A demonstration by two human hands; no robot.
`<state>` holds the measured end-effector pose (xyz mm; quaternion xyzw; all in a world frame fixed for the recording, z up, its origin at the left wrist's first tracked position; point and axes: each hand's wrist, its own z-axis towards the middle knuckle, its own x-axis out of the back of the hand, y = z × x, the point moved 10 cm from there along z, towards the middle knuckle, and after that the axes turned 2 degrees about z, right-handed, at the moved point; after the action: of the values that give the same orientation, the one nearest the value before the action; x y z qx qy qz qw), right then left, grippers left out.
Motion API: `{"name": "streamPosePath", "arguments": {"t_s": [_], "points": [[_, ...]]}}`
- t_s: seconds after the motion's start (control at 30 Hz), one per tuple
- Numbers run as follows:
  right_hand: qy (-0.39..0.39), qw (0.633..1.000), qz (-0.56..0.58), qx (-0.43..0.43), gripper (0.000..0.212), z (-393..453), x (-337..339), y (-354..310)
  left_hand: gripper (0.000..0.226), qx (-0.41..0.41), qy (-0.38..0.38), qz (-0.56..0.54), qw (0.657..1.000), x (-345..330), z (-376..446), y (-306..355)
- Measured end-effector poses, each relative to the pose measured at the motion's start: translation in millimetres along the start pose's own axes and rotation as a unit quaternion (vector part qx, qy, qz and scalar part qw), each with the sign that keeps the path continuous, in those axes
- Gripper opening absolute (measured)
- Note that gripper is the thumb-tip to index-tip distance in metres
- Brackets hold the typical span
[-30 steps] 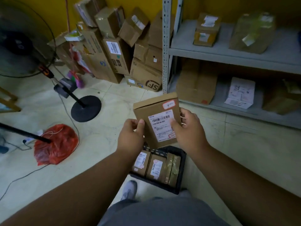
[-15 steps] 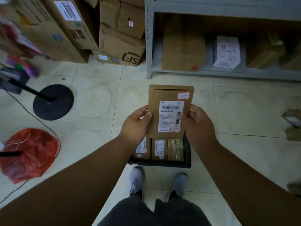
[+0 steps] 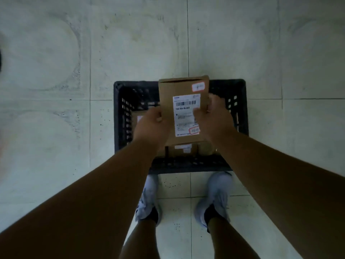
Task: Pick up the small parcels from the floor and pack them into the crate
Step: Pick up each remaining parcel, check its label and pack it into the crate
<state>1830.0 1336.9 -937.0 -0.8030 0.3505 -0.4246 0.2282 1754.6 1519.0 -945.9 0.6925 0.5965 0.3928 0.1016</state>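
Note:
A flat brown cardboard parcel [image 3: 183, 101] with a white barcode label hangs over the black slatted crate [image 3: 119, 116]. My left hand [image 3: 151, 126] grips its left edge and my right hand [image 3: 212, 118] grips its right edge, thumbs on the label side. Inside the crate, other brown parcels [image 3: 184, 148] stand along the near wall, mostly hidden behind the held parcel and my hands. Another parcel [image 3: 137, 116] shows at the crate's left.
The crate stands on pale floor tiles [image 3: 56, 128]. My two feet in light shoes [image 3: 214, 195] stand just behind the crate's near wall. A dark blurred edge shows at the far left [image 3: 1, 58].
My view has tilted down so the shelves, boxes and fan stand left the frame. Both hands have lowered the parcel toward the crate opening.

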Motion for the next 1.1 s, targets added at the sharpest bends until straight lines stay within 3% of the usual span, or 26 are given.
{"name": "streamPosePath", "arguments": {"t_s": [0.17, 0.4, 0.53, 0.63, 0.77, 0.93, 1.1], "points": [[-0.033, 0.998, -0.043, -0.013, 0.033, 19, -63, 84, 0.036, 0.012, -0.048, 0.077, 0.996, -49, 43, -56], [-0.049, 0.989, -0.133, -0.040, 0.065, 37, -99, 114, 0.036, 0.056, -0.104, 0.145, 0.982, -82, 83, -107], [-0.102, 0.983, -0.138, -0.071, 0.063, 44, -113, 128, 0.047, 0.050, -0.146, 0.249, 0.956, -99, 94, -116], [-0.121, 0.978, -0.160, -0.051, 0.056, 47, -119, 127, 0.045, 0.041, -0.158, 0.258, 0.952, -103, 97, -122], [-0.126, 0.975, -0.177, -0.041, 0.055, 41, -120, 115, 0.038, -0.001, -0.102, 0.194, 0.976, -87, 86, -103], [-0.076, 0.979, -0.188, 0.022, 0.042, 10, -81, 51, 0.043, 0.015, -0.061, 0.120, 0.991, -58, 21, -61], [0.003, 0.984, -0.145, 0.102, 0.038, -50, 18, -58, 0.032, -0.082, 0.015, 0.085, 0.993, -1, -71, 53]]}}
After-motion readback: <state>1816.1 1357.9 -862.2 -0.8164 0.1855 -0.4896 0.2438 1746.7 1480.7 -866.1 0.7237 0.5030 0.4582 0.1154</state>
